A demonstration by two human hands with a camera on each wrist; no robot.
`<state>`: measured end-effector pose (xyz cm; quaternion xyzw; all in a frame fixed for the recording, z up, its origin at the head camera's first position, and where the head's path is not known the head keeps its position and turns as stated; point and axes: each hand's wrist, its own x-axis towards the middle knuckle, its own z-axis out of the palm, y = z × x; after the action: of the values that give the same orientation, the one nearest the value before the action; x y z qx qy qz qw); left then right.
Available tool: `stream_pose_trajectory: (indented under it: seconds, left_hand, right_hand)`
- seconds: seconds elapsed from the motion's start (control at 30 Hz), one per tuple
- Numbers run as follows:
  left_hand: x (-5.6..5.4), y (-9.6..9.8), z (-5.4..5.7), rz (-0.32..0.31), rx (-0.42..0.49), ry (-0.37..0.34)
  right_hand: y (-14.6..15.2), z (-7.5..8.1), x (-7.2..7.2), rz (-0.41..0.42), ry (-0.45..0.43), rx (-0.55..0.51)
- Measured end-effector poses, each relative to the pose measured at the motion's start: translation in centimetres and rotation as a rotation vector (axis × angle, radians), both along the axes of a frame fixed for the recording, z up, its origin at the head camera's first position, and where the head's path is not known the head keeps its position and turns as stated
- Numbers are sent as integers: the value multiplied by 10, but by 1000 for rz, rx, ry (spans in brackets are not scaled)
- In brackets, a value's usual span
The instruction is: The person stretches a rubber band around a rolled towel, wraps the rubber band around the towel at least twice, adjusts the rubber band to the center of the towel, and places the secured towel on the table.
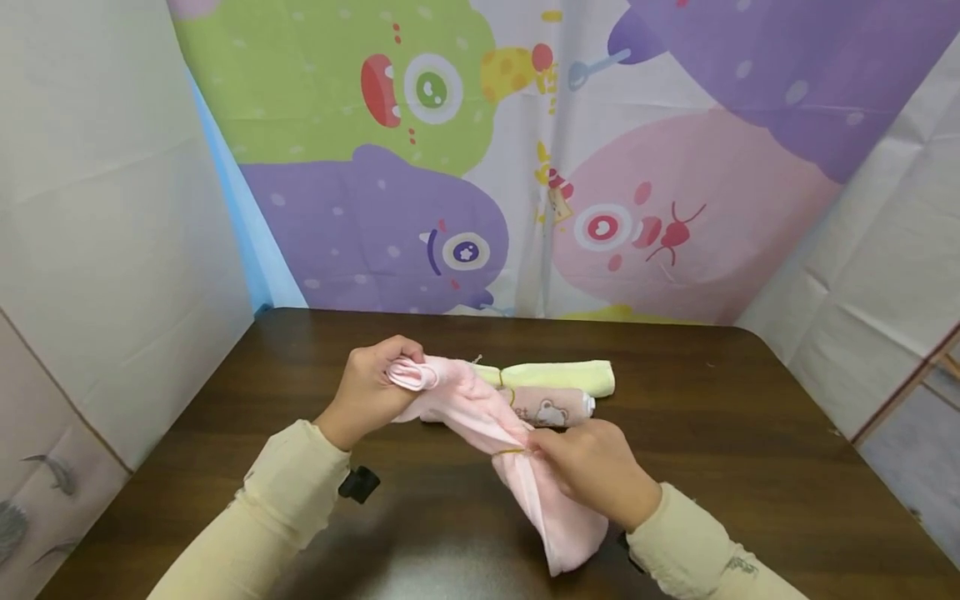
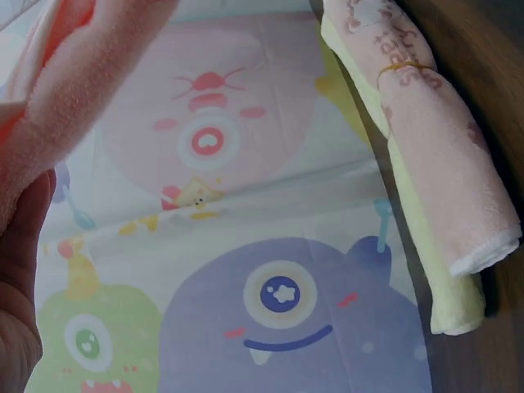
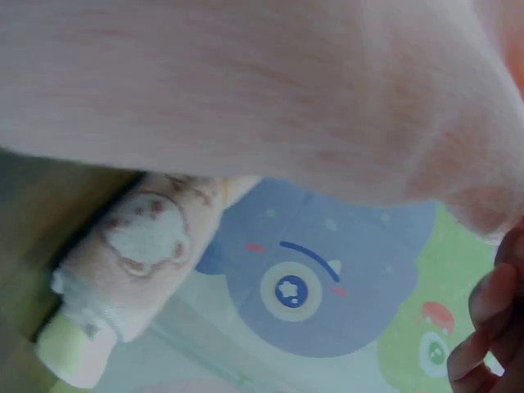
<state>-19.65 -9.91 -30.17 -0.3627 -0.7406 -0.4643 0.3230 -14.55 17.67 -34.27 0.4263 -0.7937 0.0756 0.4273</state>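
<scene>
A rolled pink towel is held slantwise above the table, its near right end flared loose. My left hand grips the upper left end, where the rolled layers show. Around the towel's middle runs a thin yellowish rubber band. At that band my right hand pinches with thumb and fingers, whose tips are partly hidden. The left wrist view shows the fuzzy towel above part of the left hand. In the right wrist view the towel fills the top.
Behind the held towel, a pale yellow rolled towel and a pinkish rolled towel with a bear print lie side by side, each banded. They rest on the dark wooden table. A cartoon-printed cloth hangs along the back edge.
</scene>
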Motion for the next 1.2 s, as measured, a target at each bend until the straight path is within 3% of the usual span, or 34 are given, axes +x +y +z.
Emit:
stream_pose_trajectory:
  seconds: [0.23,0.33,0.47,0.53,0.63,0.77,0.9,0.97,1.07,1.2]
  left_hand:
    - [2,-6,-2,36,11,-59]
    - [1,-3,-3,26,15,-143]
    - [1,2,-7,15,54,-264]
    - [2,2,-10,14,126,-313]
    - [4,2,-15,18,282,-408]
    - [2,5,-20,62,478,-603]
    - [-4,6,-32,112,581,-878]
    - [-4,3,-42,121,574,-1025]
    - [-3,-4,-60,116,482,-1201]
    - [-3,-12,-80,104,281,-1308]
  right_hand:
    - [11,-9,5,16,-51,-42]
    - [9,-8,1,12,-148,-78]
    - [7,-3,-7,-27,-457,-123]
    - [8,-5,-10,-68,-658,-124]
    - [10,-15,-10,-155,-891,-57]
    - [11,-33,-10,-225,-1094,-2]
    - [26,-41,-22,-200,-1214,-69]
    - [38,-42,-31,-162,-1260,-86]
    - [56,-45,-44,-130,-1330,-87]
    - [69,-49,-57,-131,-1304,-60]
